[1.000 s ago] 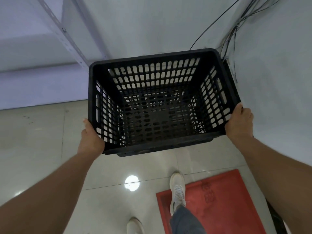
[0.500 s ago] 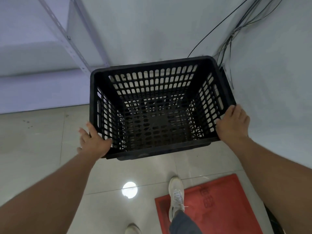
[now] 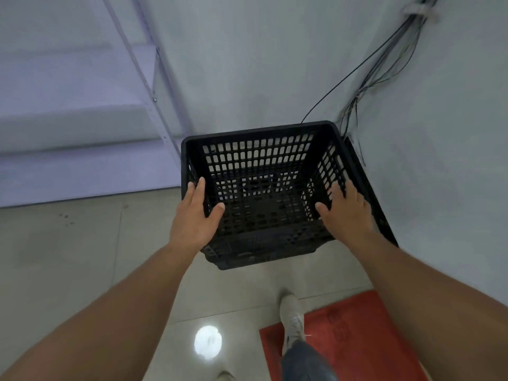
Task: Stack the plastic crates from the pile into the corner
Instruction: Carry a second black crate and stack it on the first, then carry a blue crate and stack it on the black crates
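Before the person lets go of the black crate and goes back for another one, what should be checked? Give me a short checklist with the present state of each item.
1. Crate sits in the corner, close to both walls: ok.
2. Crate nested squarely on the one beneath: cannot tell; only a dark edge shows along its right side.
3. Left hand off the crate: not ok, it rests open over the left wall.
4. Right hand off the crate: not ok, it lies open on the right wall.
5. Cables clear of the crate: cannot tell.
6. Footing: ok, one shoe at the red mat edge.

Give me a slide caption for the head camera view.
Both hands, left and right, rest open on the black crate set in the corner.
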The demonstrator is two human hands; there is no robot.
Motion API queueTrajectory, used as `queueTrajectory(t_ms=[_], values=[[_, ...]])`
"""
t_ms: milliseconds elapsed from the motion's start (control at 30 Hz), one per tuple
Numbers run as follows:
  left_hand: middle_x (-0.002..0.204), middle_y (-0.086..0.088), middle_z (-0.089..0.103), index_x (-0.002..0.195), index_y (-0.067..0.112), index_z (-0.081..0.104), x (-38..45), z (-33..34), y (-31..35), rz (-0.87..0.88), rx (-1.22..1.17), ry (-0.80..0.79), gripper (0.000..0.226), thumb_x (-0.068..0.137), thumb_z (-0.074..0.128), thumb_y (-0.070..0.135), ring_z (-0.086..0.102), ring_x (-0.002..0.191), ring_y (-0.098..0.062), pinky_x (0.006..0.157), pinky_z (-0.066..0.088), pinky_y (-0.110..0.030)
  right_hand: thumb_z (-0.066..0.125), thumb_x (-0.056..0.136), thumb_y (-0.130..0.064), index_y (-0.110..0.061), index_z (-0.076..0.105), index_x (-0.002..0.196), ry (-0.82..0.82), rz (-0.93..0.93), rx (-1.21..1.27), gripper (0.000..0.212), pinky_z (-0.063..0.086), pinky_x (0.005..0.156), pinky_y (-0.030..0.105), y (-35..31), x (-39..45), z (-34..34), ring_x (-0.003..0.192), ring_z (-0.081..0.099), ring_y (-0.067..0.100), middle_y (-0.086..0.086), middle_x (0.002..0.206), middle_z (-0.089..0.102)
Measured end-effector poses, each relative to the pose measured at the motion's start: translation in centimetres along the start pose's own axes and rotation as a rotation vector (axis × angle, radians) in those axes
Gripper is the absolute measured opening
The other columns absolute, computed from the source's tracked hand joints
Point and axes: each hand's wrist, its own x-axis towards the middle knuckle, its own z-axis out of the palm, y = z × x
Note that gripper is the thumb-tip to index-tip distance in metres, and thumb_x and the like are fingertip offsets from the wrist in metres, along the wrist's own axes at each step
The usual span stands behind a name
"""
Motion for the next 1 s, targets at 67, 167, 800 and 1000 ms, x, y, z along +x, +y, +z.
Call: queueTrajectory(t_ms=[67, 167, 800, 1000], values=[[0.162, -0.004, 0.01, 0.152, 0.026, 0.008, -1.8, -1.1, 0.0, 0.035, -0.025, -0.006, 0.072, 0.093, 0.046, 0.043, 0.009, 0.148, -0.022, 0.118, 0.015, -0.04, 0.034, 0.096, -0.05, -0.015, 0.01, 0.152, 0.05, 0.024, 0.029, 0.07, 0.017, 0.116, 0.046, 0.5, -2.8, -1.1, 0.145, 0.015, 0.035, 0.015, 0.16, 0.004], [0.162, -0.004, 0.007, 0.153, 0.026, 0.007, -4.5, -2.3, 1.0, 0.108, -0.039, -0.045, 0.074, 0.093, 0.046, 0.045, 0.007, 0.148, -0.021, 0.119, 0.015, -0.041, 0.033, 0.096, -0.052, -0.015, 0.01, 0.152, 0.105, 0.072, 0.066, 0.072, 0.017, 0.116, 0.046, 1.6, -7.2, -2.2, 0.146, 0.014, 0.033, 0.015, 0.16, 0.005], [0.153, -0.005, 0.034, 0.152, 0.029, 0.011, -25.8, 2.0, 10.5, 0.239, -0.137, -0.382, 0.078, 0.089, 0.054, 0.047, 0.043, 0.133, -0.022, 0.111, 0.033, -0.037, 0.044, 0.096, -0.022, -0.011, 0.036, 0.143, 0.282, 0.456, 0.474, 0.049, 0.036, 0.103, 0.042, 15.6, -34.7, -0.2, 0.13, 0.043, 0.031, 0.008, 0.157, 0.016], [0.152, -0.007, 0.037, 0.152, 0.027, 0.014, -41.1, 7.6, 11.8, 0.352, -0.068, -0.564, 0.077, 0.089, 0.055, 0.045, 0.039, 0.137, -0.02, 0.113, 0.031, -0.034, 0.042, 0.097, -0.025, -0.012, 0.035, 0.143, 0.297, 0.627, 0.553, 0.049, 0.038, 0.1, 0.041, 21.6, -52.0, 4.6, 0.125, 0.048, 0.031, 0.007, 0.155, 0.02]])
